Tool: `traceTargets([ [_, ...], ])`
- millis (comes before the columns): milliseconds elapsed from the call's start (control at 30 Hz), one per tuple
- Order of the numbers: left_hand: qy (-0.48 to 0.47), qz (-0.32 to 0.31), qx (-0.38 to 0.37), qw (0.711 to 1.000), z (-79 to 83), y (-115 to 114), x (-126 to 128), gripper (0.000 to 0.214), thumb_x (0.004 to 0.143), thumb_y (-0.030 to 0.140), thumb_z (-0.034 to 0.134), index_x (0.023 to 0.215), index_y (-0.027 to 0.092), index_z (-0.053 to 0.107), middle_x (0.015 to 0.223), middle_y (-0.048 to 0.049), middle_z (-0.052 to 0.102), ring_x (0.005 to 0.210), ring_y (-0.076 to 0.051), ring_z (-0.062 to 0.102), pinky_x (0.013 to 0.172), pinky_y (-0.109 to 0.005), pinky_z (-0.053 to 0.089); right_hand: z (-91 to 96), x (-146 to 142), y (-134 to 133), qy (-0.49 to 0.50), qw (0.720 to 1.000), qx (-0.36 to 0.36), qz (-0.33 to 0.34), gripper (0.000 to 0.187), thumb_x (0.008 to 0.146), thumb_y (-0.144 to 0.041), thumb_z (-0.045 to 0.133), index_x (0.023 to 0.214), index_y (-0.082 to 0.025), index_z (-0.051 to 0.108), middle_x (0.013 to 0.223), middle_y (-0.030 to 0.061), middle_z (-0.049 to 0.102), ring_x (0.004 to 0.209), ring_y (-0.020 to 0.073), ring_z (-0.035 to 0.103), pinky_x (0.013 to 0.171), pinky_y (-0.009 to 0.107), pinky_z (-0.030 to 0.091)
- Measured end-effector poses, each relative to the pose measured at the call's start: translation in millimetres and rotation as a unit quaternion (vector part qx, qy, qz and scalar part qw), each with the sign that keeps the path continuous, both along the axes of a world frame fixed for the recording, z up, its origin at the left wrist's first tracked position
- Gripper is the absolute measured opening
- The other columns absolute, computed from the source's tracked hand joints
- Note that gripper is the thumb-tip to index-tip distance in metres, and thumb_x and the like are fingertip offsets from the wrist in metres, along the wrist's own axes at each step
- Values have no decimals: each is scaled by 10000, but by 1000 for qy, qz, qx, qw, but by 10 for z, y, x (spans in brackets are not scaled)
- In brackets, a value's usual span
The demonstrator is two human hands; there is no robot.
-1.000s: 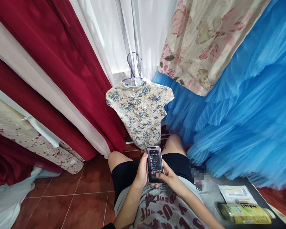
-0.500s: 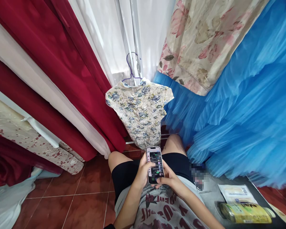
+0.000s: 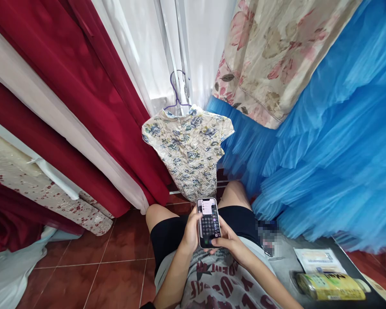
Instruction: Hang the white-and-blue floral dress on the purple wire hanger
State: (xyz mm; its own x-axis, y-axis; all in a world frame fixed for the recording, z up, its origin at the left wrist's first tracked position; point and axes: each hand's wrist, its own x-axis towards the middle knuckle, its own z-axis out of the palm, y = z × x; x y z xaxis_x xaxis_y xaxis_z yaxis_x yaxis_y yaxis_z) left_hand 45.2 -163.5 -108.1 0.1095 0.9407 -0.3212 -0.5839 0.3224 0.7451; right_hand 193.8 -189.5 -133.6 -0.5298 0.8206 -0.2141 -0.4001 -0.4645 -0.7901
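Note:
A smartphone (image 3: 208, 223) with a lit screen is held upright over my lap. My left hand (image 3: 191, 229) grips its left edge, the thumb at the side of the screen. From the other side my right hand (image 3: 228, 238) holds the phone, with its thumb over the lower right of the screen. The screen has a light panel at the top and a dark grid below it; the text is too small to read. Just beyond the phone hangs a short-sleeved floral garment (image 3: 189, 150) on a purple hanger (image 3: 176, 96).
Red curtain-like cloth (image 3: 116, 107) hangs on the left. At right are a blue tulle skirt (image 3: 324, 171) and a floral cloth (image 3: 263, 68). A yellow-labelled bottle (image 3: 334, 286) and a white packet (image 3: 318, 260) lie beside me on a dark surface. The floor (image 3: 122, 240) is red tile.
The phone screen has changed from a dark list to a light panel above a dark grid. My left thumb has drawn back from mid-screen to the left edge.

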Motion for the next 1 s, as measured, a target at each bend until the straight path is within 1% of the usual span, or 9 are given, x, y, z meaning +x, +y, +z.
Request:
traceTargets([
  [100,39,-15,26,999,-1,-1,-8,541,668,147,710,1206,181,664,1050,-67,737,962,-246,680,802,-290,497,17,1,-5,-5,1000,1,-1,1008,757,-193,777,1582,-306,207,1073,51,730,744,229,750,665,348,587],
  [267,-13,25,-22,999,-3,8,6,435,835,429,650,1156,137,681,994,-94,741,950,-266,683,866,-345,504,34,-2,-11,1,1000,6,2,975,769,-185,760,1573,-303,222,1090,54,730,765,233,753,675,348,585],
  [433,22,-21,30,999,-12,4,-4,564,672,109,696,1230,180,648,1026,-53,743,939,-231,684,862,-303,492,42,-2,-4,-2,1000,1,0,963,758,-184,761,1560,-308,243,1120,55,722,749,228,750,656,342,582],
  [467,26,-15,24,999,-15,9,0,536,701,141,699,1233,177,647,1021,-56,743,935,-231,683,856,-303,492,43,-1,-3,-2,1000,1,-1,955,757,-186,762,1554,-307,251,1122,55,721,748,228,750,653,341,581],
  [567,-2,4,-19,1000,-18,26,20,446,855,416,637,1206,142,661,995,-91,739,925,-250,680,839,-329,498,41,5,-2,2,1000,3,0,902,760,-194,761,1526,-286,296,1091,53,725,753,229,749,646,335,581],
  [633,-19,5,-24,1000,-15,29,21,469,867,475,612,1189,139,668,990,-98,736,916,-253,679,828,-336,498,43,7,-4,3,1000,4,2,870,762,-195,760,1509,-272,322,1059,50,729,749,227,747,643,330,580],
  [800,47,-31,33,998,-9,5,-25,445,748,187,681,1193,171,661,1068,-83,727,915,-227,675,785,-294,479,59,3,-9,6,1000,2,-1,865,787,-197,743,1524,-302,303,1085,36,718,748,204,740,637,316,582],
  [900,72,-31,40,996,-22,0,-34,423,753,170,665,1176,172,664,1085,-83,721,910,-220,671,787,-290,474,59,-3,-5,8,1000,-1,-3,868,787,-190,740,1526,-312,302,1122,36,707,743,193,737,637,312,583],
  [1000,45,-22,34,998,-42,9,-23,388,793,210,630,1177,173,662,1051,-75,723,920,-218,668,809,-294,475,54,-6,-2,9,1000,-1,-6,871,784,-188,737,1527,-306,299,1138,42,702,745,195,737,634,316,584],
])
